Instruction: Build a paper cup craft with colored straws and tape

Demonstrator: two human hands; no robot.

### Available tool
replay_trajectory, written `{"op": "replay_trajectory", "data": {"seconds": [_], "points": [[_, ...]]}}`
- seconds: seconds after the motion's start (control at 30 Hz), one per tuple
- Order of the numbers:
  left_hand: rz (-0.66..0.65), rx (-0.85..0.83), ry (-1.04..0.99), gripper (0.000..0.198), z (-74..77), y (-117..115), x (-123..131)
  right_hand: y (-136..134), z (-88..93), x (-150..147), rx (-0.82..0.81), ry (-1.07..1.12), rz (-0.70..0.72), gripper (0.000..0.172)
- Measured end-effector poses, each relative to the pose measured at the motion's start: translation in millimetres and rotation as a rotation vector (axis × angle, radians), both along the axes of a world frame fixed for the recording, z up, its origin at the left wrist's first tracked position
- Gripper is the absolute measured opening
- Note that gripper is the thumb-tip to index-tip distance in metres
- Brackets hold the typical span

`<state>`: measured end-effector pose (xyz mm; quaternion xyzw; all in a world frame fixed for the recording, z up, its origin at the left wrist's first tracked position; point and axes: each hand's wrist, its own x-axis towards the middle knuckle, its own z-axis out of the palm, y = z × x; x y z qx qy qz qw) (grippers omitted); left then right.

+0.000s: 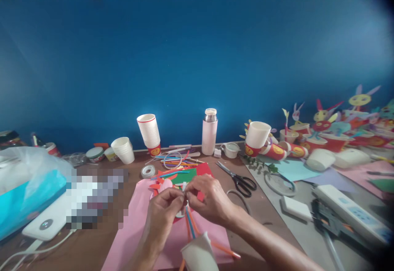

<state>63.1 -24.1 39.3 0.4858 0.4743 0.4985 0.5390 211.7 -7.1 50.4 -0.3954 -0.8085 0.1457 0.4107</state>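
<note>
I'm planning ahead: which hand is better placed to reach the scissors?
The right hand, I'd judge: it is nearer the scissors, which lie on its side. The left hand is farther away; both are busy.

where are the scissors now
In the head view, the scissors lie right of centre on the table, just right of the right hand, nearer than the thermos.

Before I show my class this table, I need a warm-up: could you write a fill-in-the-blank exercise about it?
1. The tall panel behind the thermos is ____.
2. The scissors have ____ handles.
3. Beneath the left hand and right hand lies a large ____ sheet.
4. In the picture, the tallest stack of cups stands to the ____ of the thermos.

Missing words: blue; black; pink; left.
</note>
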Motion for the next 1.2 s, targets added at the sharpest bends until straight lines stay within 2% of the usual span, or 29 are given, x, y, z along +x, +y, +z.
{"op": "replay_trajectory", "data": {"seconds": [0.2, 0.33, 0.43, 0.77, 1.03, 1.2], "points": [[-0.100, -0.036, -0.113, 0.010, -2.7, -1, -5, 4, 2.0, 3, -0.451, 0.260, 0.090, 0.013], [-0.133, -0.048, -0.137, 0.013, -3.2, -1, -8, 6, -2.0, 3, -0.579, 0.398, 0.155, 0.012], [-0.123, -0.048, -0.126, 0.014, -2.0, -1, -9, 6, -2.7, 2, -0.611, 0.429, 0.178, 0.011], [-0.024, 0.005, -0.027, 0.011, 10.4, -5, -5, -3, 6.9, 2, -0.301, 0.215, 0.109, 0.014], [-0.092, 0.022, 0.034, 0.014, 11.1, -6, -6, -2, 1.5, 1, 0.091, 0.015, 0.082, 0.010], [-0.074, 0.025, 0.081, 0.020, 14.9, -7, -5, -2, -2.2, 1, 0.296, -0.060, 0.034, 0.010]]}}
